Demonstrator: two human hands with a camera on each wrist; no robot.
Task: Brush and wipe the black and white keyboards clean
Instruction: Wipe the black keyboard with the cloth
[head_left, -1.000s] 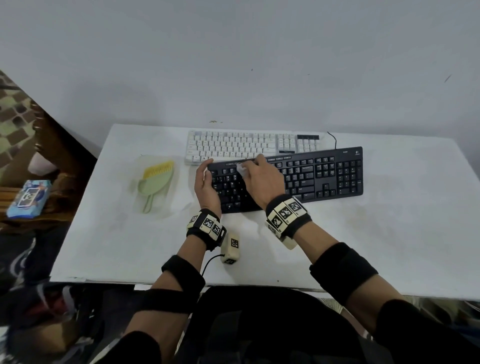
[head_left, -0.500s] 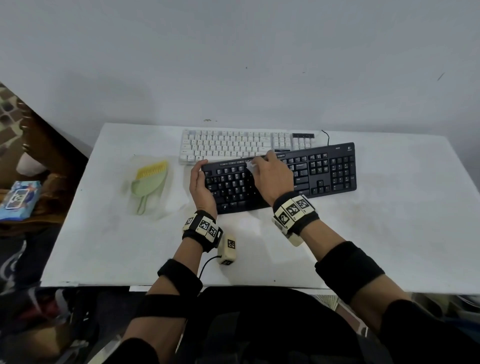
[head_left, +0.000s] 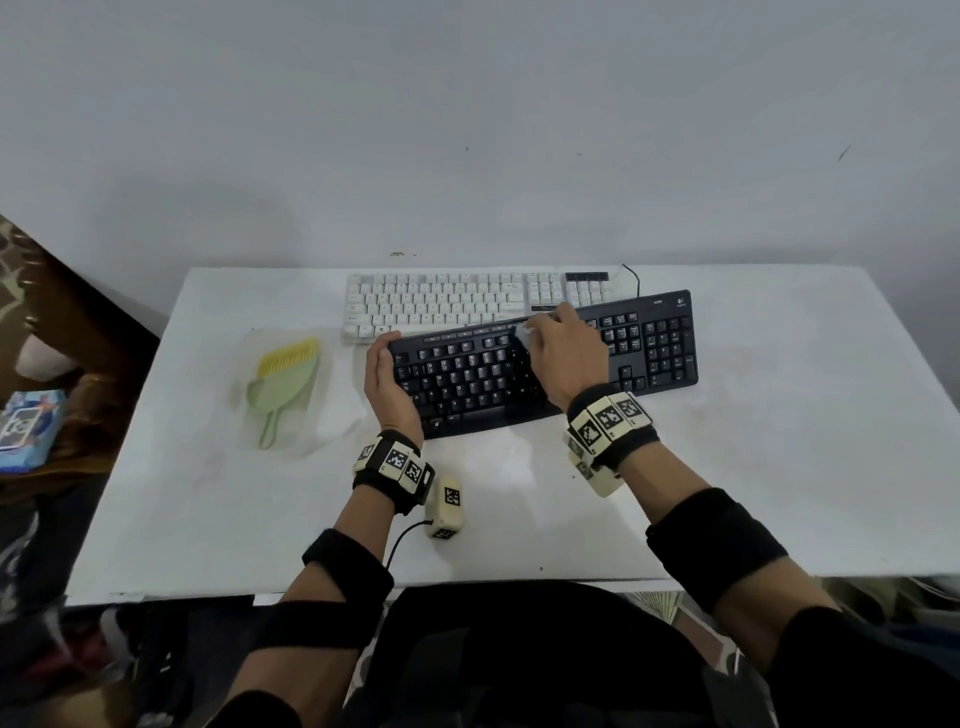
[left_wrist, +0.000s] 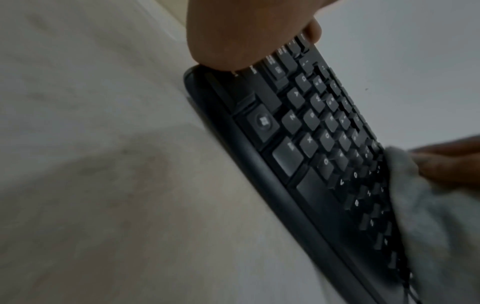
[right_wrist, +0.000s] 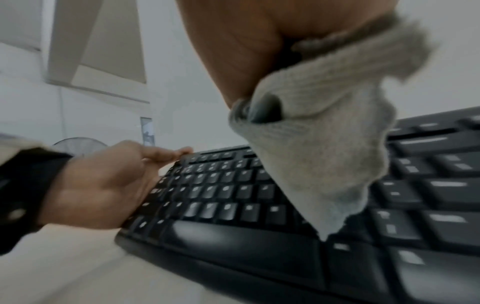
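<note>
Both grips are on the black keyboard (head_left: 545, 364): from the head view my right hand (head_left: 563, 358) bunches a grey cloth (head_left: 522, 332) near the top row at mid-board, while my left hand (head_left: 387, 387) braces the left end, fingers laid along its edge. Its long axis runs left to right across the bench (head_left: 779, 467), with most unwiped length to the right, nearer my right hand. From the left wrist, my thumb (left_wrist: 313, 30) presses the end keys. From the right wrist, the cloth (right_wrist: 324, 133) hangs clamped in my curled fingers. Behind sits the white keyboard (head_left: 457, 304).
</note>
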